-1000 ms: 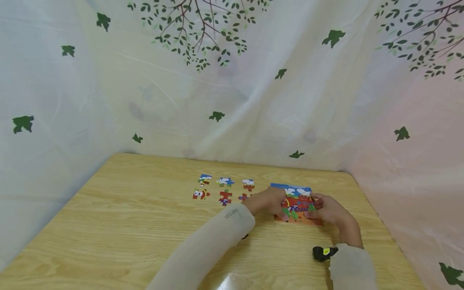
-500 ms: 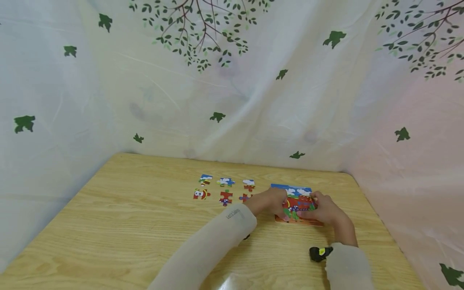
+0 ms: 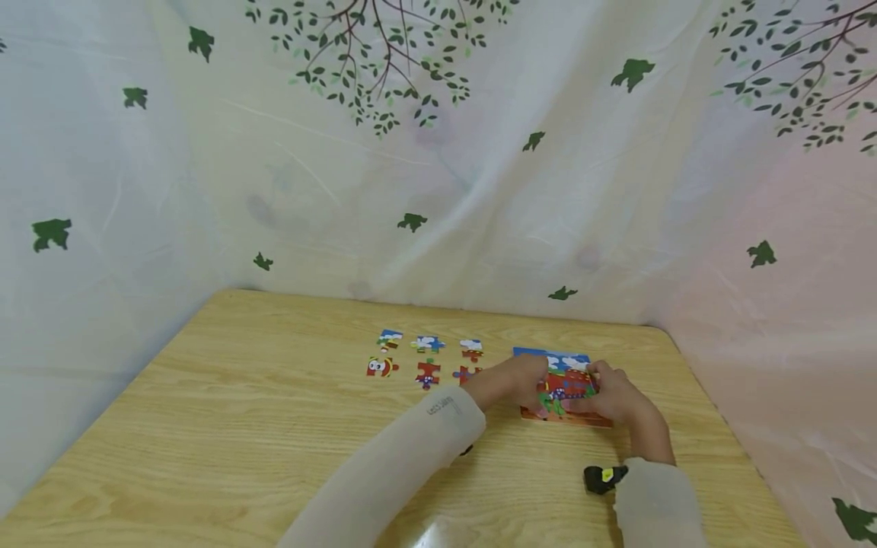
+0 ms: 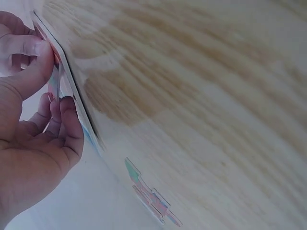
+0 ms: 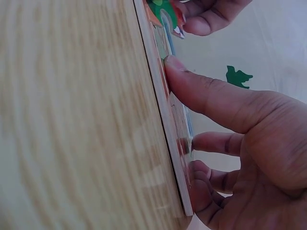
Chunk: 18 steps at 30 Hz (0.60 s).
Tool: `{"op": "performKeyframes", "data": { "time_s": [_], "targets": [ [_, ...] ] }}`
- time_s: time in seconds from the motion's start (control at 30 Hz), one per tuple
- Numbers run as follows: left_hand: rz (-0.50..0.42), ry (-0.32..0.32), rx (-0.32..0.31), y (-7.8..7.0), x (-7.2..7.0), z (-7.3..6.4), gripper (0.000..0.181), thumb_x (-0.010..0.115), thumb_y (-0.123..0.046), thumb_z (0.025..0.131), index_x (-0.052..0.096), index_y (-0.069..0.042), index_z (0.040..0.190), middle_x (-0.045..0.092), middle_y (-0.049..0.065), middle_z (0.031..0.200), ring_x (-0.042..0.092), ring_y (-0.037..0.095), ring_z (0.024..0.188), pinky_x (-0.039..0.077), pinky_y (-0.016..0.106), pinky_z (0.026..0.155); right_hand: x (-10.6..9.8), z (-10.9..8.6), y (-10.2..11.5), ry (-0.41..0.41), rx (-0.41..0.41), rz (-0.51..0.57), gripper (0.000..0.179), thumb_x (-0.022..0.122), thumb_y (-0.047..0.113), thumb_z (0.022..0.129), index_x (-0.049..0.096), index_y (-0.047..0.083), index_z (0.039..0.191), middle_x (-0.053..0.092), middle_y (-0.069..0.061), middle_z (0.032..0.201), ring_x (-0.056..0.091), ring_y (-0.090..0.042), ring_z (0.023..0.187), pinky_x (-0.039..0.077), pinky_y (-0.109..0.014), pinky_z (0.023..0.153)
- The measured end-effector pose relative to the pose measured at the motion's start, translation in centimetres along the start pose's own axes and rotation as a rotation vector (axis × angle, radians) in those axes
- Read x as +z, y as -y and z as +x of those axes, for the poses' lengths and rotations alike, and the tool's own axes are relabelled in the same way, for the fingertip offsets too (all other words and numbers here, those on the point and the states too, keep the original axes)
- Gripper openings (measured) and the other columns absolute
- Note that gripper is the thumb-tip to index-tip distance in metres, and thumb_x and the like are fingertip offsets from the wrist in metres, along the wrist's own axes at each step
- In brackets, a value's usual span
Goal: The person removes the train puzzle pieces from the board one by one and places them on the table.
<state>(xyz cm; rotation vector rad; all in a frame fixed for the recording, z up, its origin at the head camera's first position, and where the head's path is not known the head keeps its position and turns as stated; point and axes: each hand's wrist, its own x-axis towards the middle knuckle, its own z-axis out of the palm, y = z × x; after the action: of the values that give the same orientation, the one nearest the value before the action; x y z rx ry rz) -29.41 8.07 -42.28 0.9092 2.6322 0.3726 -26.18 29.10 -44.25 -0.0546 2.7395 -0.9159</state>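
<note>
A picture puzzle point(image 3: 569, 362) in a thin flat board lies at the right of the table, with blue sky, a red shape and an orange lower edge. My left hand point(image 3: 514, 378) reaches over its left side. Between thumb and fingers it pinches a puzzle piece point(image 5: 164, 12) with green and red on it, tilted close over the board. My right hand point(image 3: 622, 401) rests on the right part of the puzzle. Its thumb point(image 5: 201, 93) lies straight on the surface, and the other fingertips touch near the right edge. The hands cover parts of the picture.
Several loose puzzle pieces lie in two rows left of the board, among them an eyed red piece point(image 3: 379, 367), a red piece point(image 3: 428, 375) and a cloud piece point(image 3: 390, 339). The left forearm crosses in front. A printed curtain point(image 3: 308, 190) stands behind the table point(image 3: 226, 426).
My right hand has shifted slightly left, its thumb moving from the board's right side further in over the picture. My left hand stays almost in place, and the loose pieces have not moved.
</note>
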Motion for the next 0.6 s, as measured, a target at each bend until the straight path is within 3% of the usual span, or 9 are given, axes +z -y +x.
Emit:
{"op": "performKeyframes", "data": {
  "time_s": [0.13,0.3,0.43,0.6],
  "targets": [
    [-0.13,-0.024,0.042,0.3,-0.1,-0.2,0.043,0.082,-0.019,0.089,0.06,-0.01,0.126,0.062,-0.004,0.116,0.056,0.007,0.094,0.048,0.02,0.078,0.0,0.0,0.1,0.003,-0.006,-0.002,0.1,0.085,0.043,0.084,0.03,-0.011,0.148,0.033,-0.038,0.14,0.04,-0.051,0.124,0.04,-0.065,0.102],
    [-0.354,-0.036,0.093,1.2,-0.2,-0.4,0.028,0.073,-0.003,0.094,0.06,-0.006,0.119,0.058,-0.003,0.101,0.052,0.007,0.086,0.046,0.02,0.075,-0.1,0.0,0.1,0.0,-0.006,-0.009,0.1,0.085,0.044,0.084,0.031,-0.01,0.148,0.033,-0.038,0.139,0.04,-0.051,0.123,0.04,-0.066,0.101],
    [-0.421,-0.041,0.121,1.7,-0.3,-0.5,0.022,0.07,0.002,0.094,0.063,-0.003,0.115,0.061,-0.001,0.092,0.057,0.007,0.082,0.048,0.02,0.07,-0.1,0.0,0.1,-0.002,0.0,-0.006,0.099,0.085,0.044,0.084,0.031,-0.01,0.147,0.034,-0.039,0.139,0.041,-0.051,0.123,0.04,-0.066,0.102],
    [-0.442,-0.033,0.1,1.8,-0.3,-0.8,0.02,0.069,0.003,0.093,0.064,-0.004,0.111,0.065,-0.001,0.086,0.06,0.008,0.076,0.048,0.021,0.062,-0.1,-0.3,0.3,0.001,-0.011,-0.007,0.101,0.085,0.046,0.083,0.03,-0.011,0.148,0.034,-0.039,0.138,0.041,-0.051,0.123,0.039,-0.067,0.101]
  ]
}}
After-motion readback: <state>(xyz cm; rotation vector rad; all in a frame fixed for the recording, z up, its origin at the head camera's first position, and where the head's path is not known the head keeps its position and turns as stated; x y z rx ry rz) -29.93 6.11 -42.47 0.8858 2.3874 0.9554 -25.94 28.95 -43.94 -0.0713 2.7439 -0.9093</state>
